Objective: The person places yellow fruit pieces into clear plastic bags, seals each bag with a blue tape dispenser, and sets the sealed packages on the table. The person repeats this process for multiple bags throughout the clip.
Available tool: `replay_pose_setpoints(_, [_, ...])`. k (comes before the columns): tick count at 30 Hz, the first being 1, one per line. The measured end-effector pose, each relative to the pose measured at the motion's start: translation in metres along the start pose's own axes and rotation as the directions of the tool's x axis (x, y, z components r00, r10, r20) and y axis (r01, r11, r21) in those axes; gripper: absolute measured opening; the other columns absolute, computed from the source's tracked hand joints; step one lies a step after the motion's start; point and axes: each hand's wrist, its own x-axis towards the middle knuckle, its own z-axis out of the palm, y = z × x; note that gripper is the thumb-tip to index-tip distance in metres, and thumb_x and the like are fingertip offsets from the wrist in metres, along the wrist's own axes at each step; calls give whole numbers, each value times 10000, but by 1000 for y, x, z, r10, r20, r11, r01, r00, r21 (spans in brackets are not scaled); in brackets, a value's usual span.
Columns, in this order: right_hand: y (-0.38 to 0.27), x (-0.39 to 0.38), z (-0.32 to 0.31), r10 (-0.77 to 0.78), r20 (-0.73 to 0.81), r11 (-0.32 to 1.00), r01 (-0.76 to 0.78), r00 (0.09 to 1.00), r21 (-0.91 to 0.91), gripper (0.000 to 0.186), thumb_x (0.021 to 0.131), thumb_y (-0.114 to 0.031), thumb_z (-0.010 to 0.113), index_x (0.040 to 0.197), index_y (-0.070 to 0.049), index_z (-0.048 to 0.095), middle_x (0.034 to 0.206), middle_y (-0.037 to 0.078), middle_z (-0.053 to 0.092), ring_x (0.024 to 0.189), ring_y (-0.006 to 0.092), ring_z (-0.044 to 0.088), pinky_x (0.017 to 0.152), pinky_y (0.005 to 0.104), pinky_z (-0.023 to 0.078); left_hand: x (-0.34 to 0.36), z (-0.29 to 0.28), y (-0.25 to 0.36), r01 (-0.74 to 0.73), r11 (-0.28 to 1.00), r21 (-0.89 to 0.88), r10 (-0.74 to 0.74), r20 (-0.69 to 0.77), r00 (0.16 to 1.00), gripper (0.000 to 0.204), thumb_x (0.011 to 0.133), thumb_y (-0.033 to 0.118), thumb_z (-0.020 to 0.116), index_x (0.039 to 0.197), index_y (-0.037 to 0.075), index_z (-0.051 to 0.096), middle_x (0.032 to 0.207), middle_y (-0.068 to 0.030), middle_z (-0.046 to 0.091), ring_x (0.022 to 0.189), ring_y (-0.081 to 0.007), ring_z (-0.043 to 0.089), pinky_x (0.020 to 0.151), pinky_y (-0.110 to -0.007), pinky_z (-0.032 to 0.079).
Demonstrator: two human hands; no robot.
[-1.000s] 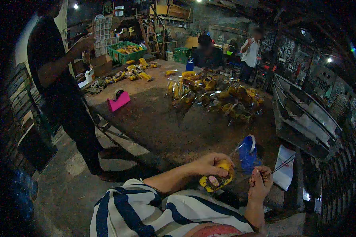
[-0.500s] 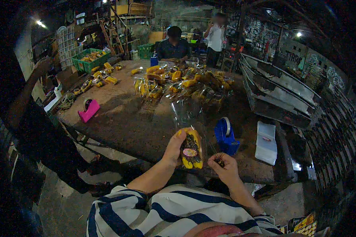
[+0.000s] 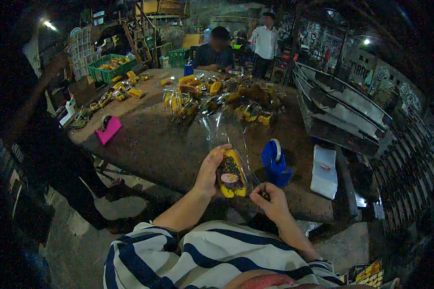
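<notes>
My left hand (image 3: 208, 171) is wrapped round the left side of a yellow bread loaf (image 3: 235, 187) topped with dark sprinkles. The loaf sits in a clear plastic bag (image 3: 226, 127) with a small round pinkish label, and the bag's loose end stretches away from me over the table. Close to the loaf's lower right, my right hand (image 3: 274, 201) is closed, thumb against fingers, around a small dark bundle (image 3: 264, 193) of thin strands whose kind I cannot make out. Just beyond that hand stands a blue tape dispenser (image 3: 276, 166).
Bagged yellow loaves (image 3: 226, 96) are heaped across the brown table (image 3: 164, 144). A pink tape dispenser (image 3: 109, 130) stands left, a stack of clear bags (image 3: 324, 172) right. Behind is a green crate (image 3: 110, 68) of loaves. A person (image 3: 58, 144) stands at left; two others are at the back.
My left hand and the bagged loaf have risen slightly away from me. My right hand has come nearer the loaf's lower corner, its fingers curled closer round the dark bundle.
</notes>
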Motion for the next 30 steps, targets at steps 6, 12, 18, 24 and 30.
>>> replay_pose_setpoints(6, [0,4,-2,73,-22,988,-75,997,-135,197,784,-251,699,822,-74,624,754,15,603,698,93,524,662,281,438,4,3,1,-30,976,215,30,2,1000,673,681,265,797,1242,68,482,1072,-71,605,976,-202,586,840,-358,499])
replay_pose_setpoints(12, [-19,22,-22,-93,-161,995,97,983,18,309,791,-241,711,1016,-68,590,899,10,607,751,103,528,691,233,439,20,4,-8,-7,915,403,-34,94,995,452,713,92,763,1113,50,557,1004,-49,617,909,-137,582,819,-288,488])
replay_pose_setpoints(18, [-54,57,-33,-199,-258,972,157,945,-176,440,735,-271,758,1075,-51,588,930,46,612,828,142,564,760,282,457,28,-2,-15,-139,789,599,-57,296,953,485,693,121,788,1112,50,556,1023,-46,607,966,-147,567,866,-294,455])
replay_pose_setpoints(24, [-93,52,-23,-704,-148,564,421,695,-710,329,696,-253,773,913,-38,652,1000,58,504,759,136,499,685,258,412,19,-2,-12,-328,572,752,115,322,940,498,668,213,818,1074,48,582,965,-77,636,901,-166,608,815,-307,483])
replay_pose_setpoints(30, [-111,52,-27,-598,-131,681,415,791,-603,239,645,-242,798,720,-53,672,1007,83,498,799,190,502,688,297,425,5,28,3,-405,402,822,145,379,914,538,648,320,810,1070,64,597,945,-121,654,846,-248,652,738,-331,511])
